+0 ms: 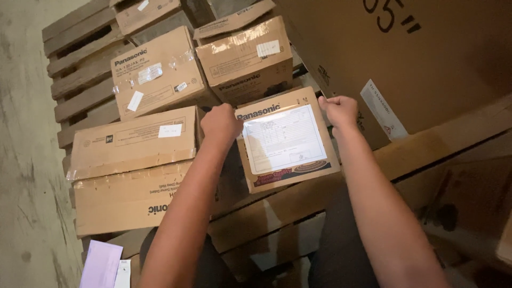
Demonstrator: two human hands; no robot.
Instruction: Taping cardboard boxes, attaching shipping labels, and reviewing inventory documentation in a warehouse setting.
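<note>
A small brown cardboard box (pixel 290 170) lies in front of me with a white paper sheet (pixel 284 138) on its top face. My left hand (pixel 221 124) grips the box's upper left corner, fingers closed on the edge. My right hand (pixel 338 110) pinches the upper right corner of the box, at the paper's top edge. Both forearms reach forward from the bottom of the view.
Several taped cardboard boxes (pixel 154 74) are stacked on a wooden pallet (pixel 80 64) at left and behind. A very large carton (pixel 426 58) stands at right. Wooden boards (pixel 298 208) lie below the small box. Pink and white papers (pixel 101 264) lie at bottom left on the concrete floor (pixel 26 160).
</note>
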